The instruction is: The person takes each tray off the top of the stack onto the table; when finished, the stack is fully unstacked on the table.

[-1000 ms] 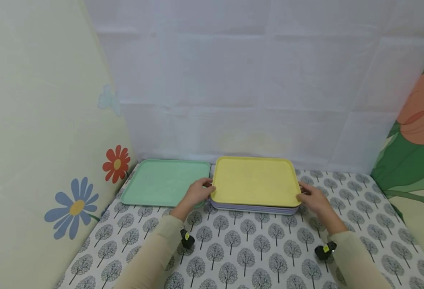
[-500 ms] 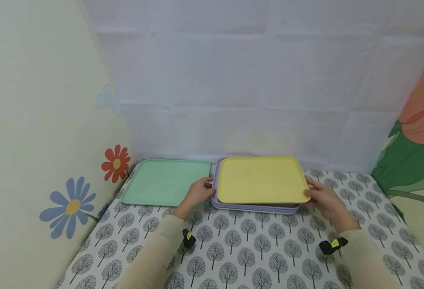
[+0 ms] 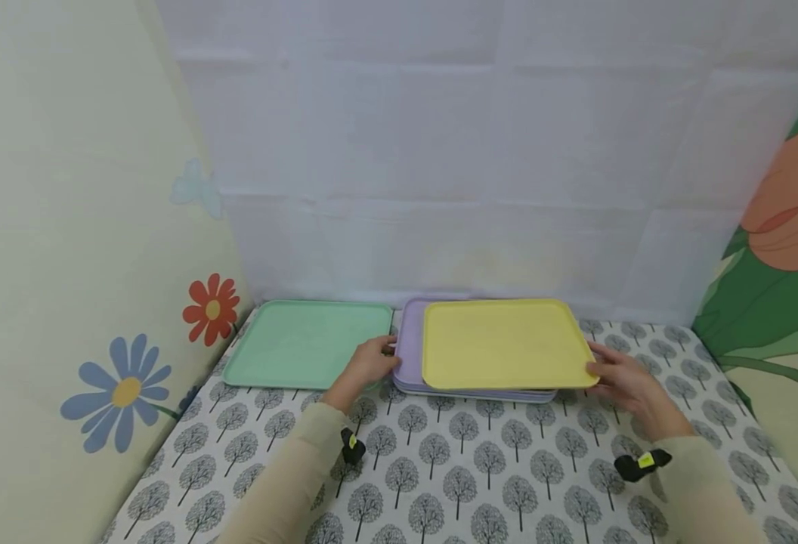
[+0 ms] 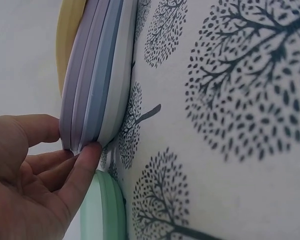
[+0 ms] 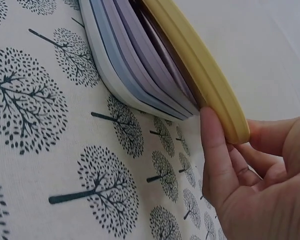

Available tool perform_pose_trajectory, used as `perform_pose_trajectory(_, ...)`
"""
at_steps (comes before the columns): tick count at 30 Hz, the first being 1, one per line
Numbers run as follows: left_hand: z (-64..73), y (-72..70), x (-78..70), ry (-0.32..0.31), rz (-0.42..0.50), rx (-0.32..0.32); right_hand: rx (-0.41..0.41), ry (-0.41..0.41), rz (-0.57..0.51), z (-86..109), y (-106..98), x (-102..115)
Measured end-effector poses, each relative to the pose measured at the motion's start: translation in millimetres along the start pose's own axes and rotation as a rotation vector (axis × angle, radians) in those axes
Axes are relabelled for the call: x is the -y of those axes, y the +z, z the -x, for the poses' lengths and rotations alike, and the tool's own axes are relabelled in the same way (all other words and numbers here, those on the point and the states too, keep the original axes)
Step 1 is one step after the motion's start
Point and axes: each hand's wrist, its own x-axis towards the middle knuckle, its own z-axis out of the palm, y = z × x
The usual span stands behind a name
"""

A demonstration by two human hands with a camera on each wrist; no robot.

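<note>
My right hand (image 3: 626,378) grips the right edge of a yellow tray (image 3: 508,344), thumb on one face and fingers on the other. The yellow tray overlaps a stack of trays, shifted right of it; in the right wrist view a gap shows between the yellow tray (image 5: 210,75) and the stack at this end. At the stack's left end, my left hand (image 3: 370,361) pinches the edges of the trays. Topmost in the stack is a purple tray (image 3: 409,347). Another purple one, a blue tray (image 4: 101,95) and a white tray (image 4: 119,95) lie beneath.
A green tray (image 3: 304,344) lies on the left, close beside the stack. The tree-print tablecloth (image 3: 440,483) covers the table. A white sheet (image 3: 399,151) hangs behind, and flower-decorated panels stand on both sides.
The yellow tray has slid right with my right hand, uncovering the left part of the purple tray. My left hand has stayed at the stack's left edge.
</note>
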Motion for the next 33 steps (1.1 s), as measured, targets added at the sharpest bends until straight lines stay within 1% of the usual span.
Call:
perform_pose_trajectory(2,0.0,0.1,-0.9,0.0,-0.001,0.005,0.0,0.003,-0.005,1.2,-4.7,-1.3)
perform_pose_trajectory(6,0.3,-0.9,-1.5,0.0,-0.011,0.01,-0.003,0.009,-0.07,3.0,-15.6,-4.9)
perform_pose_trajectory(8,0.3,-1.6,-1.5,0.002,-0.017,0.011,0.014,-0.003,-0.105,4.0,-22.4,-7.7)
perform_pose_trajectory(13,0.3,-2.7,-1.9,0.003,-0.011,0.016,0.073,-0.034,-0.149,9.3,-40.9,-14.5)
perform_pose_trajectory(16,-0.1,-2.6,-1.9,-0.001,0.0,0.021,0.063,-0.033,-0.151,12.7,-49.9,-17.1)
perform_pose_trajectory(19,-0.4,-2.5,-1.5,-0.003,0.009,0.025,0.03,-0.021,-0.159,16.3,-57.4,-19.0)
perform_pose_trajectory(23,-0.8,-2.2,-1.5,-0.005,0.012,0.028,0.007,-0.009,-0.158,22.2,-69.2,-20.5)
perform_pose_trajectory(27,-1.7,-1.0,-2.2,-0.01,0.014,0.029,0.003,-0.02,-0.12,28.0,-83.0,-22.9)
perform_pose_trajectory(31,-1.5,-0.6,-3.5,-0.012,0.018,0.031,0.027,-0.039,-0.152,33.1,-97.4,-25.6)
perform_pose_trajectory(33,-1.2,-0.7,-4.5,-0.012,0.02,0.032,0.037,-0.041,-0.202,35.1,-104.2,-26.4)
